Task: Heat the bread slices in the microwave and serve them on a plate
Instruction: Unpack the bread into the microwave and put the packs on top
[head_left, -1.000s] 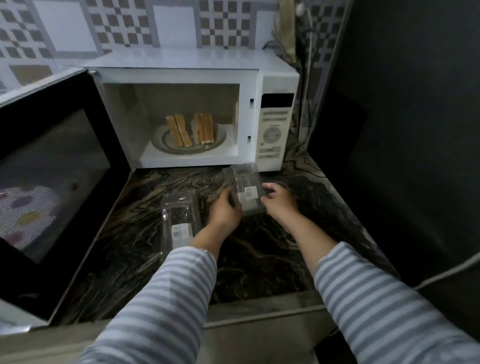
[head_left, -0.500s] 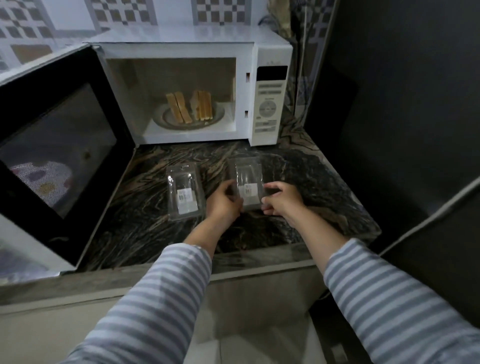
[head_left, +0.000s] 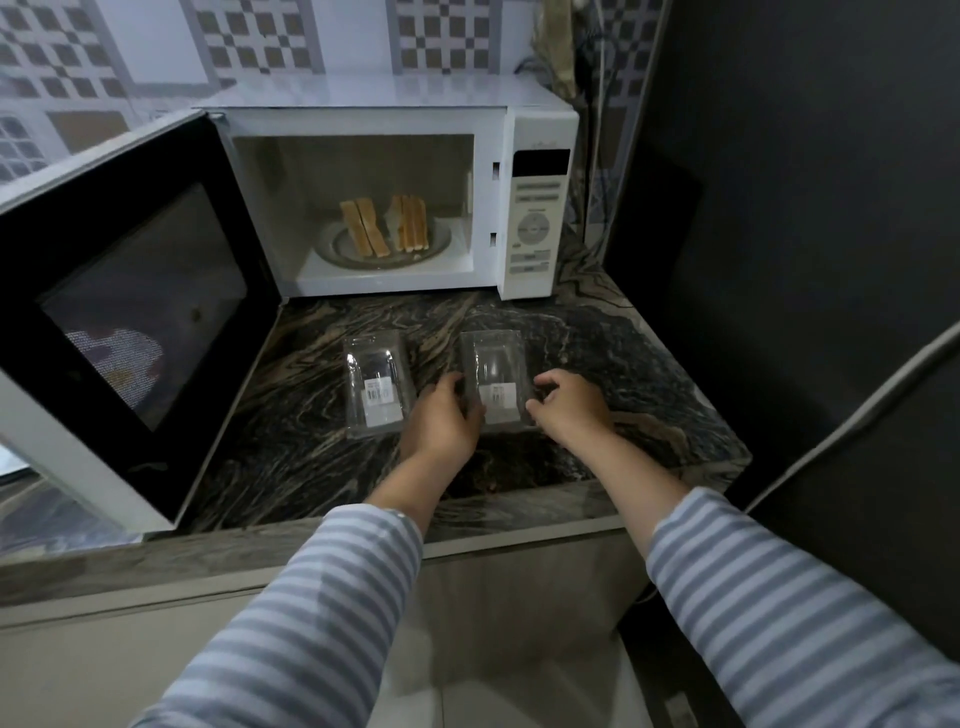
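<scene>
The white microwave (head_left: 363, 122) stands open at the back of the counter. Several toasted bread slices (head_left: 385, 227) stand on edge on its glass turntable (head_left: 439, 244). A clear plastic container (head_left: 492, 364) with a white label lies on the marble counter (head_left: 634, 374). My left hand (head_left: 441, 421) grips its left edge with curled fingers. My right hand (head_left: 569, 408) holds its right edge between thumb and curled fingers. A second clear labelled container (head_left: 378, 387) lies just to the left, touched by neither hand.
The microwave door (head_left: 130, 306) swings far out to the left over the counter's front edge. A dark wall or panel (head_left: 805, 260) closes off the right side, with cables (head_left: 597, 104) hanging beside the microwave. The counter's front edge (head_left: 467, 514) is near my forearms.
Both hands have brought the right container down and toward me until it lies flat on the counter. The camera has pulled back and tilted, so the microwave looks farther away.
</scene>
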